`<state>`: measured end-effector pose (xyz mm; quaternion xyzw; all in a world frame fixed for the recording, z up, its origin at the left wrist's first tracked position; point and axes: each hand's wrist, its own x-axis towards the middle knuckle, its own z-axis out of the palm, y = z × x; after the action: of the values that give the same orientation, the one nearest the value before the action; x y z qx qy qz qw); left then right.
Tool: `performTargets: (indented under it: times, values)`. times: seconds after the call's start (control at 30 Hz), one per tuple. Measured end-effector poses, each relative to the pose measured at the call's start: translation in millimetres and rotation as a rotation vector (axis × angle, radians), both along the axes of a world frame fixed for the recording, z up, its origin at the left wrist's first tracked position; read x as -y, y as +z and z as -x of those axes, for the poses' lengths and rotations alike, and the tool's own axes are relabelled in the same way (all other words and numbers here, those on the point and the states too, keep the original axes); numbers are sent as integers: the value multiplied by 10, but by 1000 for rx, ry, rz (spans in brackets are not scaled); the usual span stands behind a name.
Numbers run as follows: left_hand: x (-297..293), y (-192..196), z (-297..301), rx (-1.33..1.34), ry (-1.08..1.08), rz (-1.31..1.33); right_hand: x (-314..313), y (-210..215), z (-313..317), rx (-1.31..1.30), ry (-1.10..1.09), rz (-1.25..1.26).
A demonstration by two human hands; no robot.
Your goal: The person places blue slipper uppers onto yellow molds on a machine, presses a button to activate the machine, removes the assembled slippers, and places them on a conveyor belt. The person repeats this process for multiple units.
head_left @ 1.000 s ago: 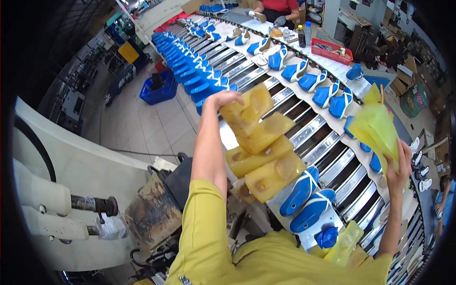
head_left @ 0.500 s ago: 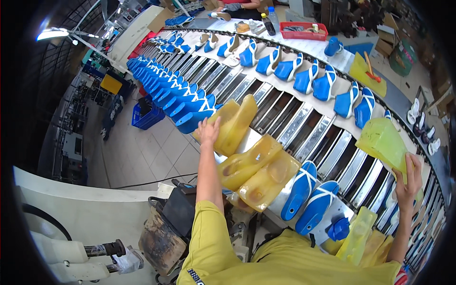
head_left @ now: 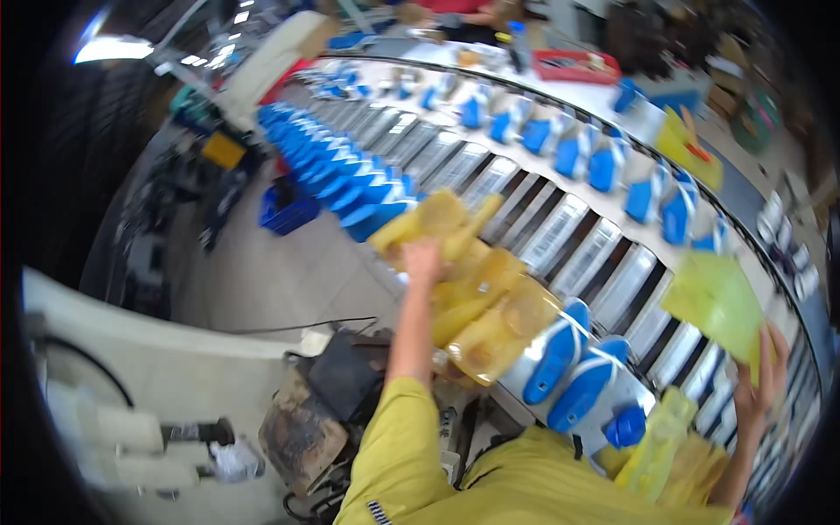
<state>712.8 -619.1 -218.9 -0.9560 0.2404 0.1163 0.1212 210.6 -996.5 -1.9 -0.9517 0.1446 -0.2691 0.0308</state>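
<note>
My left hand (head_left: 423,260), blurred, is on a translucent yellow moulded block (head_left: 429,217) with a raised upright part; its fingers look curled against the near side. Right beside it lie a second yellow block (head_left: 477,284) and a third one (head_left: 507,337), both with foot-shaped hollows. At the far right, my right hand (head_left: 764,376) grips the lower edge of a yellow-green translucent block (head_left: 717,302), raised over the rollers. Between my hands, a blue shoe last with white straps (head_left: 558,354) and another strapped blue last (head_left: 591,381) lie on a metal ledge.
Metal rollers (head_left: 560,232) run across the middle. Strapped blue lasts (head_left: 604,162) line the far belt, and a row of blue lasts (head_left: 350,188) stands at left. More yellow blocks (head_left: 691,459) lie near my right forearm. A red tray (head_left: 573,66) and another person's arm (head_left: 477,17) are beyond.
My left hand has moved nearer, and the yellow block under it has tilted toward the other blocks. My right hand still holds the yellow-green block, now turned somewhat. The view has shifted and blurred.
</note>
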Motion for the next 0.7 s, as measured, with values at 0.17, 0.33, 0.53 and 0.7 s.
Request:
performTargets:
  times: [0.17, 0.33, 0.53, 0.7]
  values:
    - [270, 341, 219, 11, 207, -58, 119, -120, 519, 13, 70, -94]
    - [1114, 1016, 792, -432, 49, 1198, -365, 379, 94, -164, 282, 131]
    - [1073, 2624, 2619, -1125, -902, 815, -908, 838, -407, -316, 723, 332]
    - [540, 2220, 3492, -555, -253, 1146, -1263, 893, -1063, -510, 1074, 339]
